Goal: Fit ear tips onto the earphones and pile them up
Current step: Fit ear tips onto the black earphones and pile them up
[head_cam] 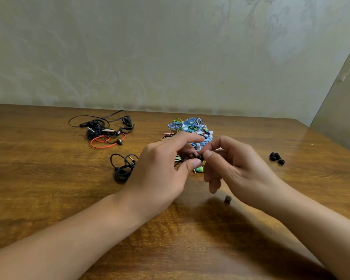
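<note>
My left hand (162, 168) and my right hand (234, 168) meet above the middle of the table. Between their fingertips sits a small black earbud (200, 158); my left thumb and fingers pinch it from the left, while my right thumb and forefinger pinch a black ear tip against it. Its black cable (122, 167) trails off in a coil to the left. A loose dark ear tip (228, 199) lies on the wood below my right hand. A few black ear tips (276, 158) sit in a small cluster at the right.
A tangled heap of blue, green and white earphones (192, 128) lies just behind my hands. Black and red earphones (103, 131) lie at the back left. The wooden table (49, 188) meets a patterned wall behind and a corner at the right.
</note>
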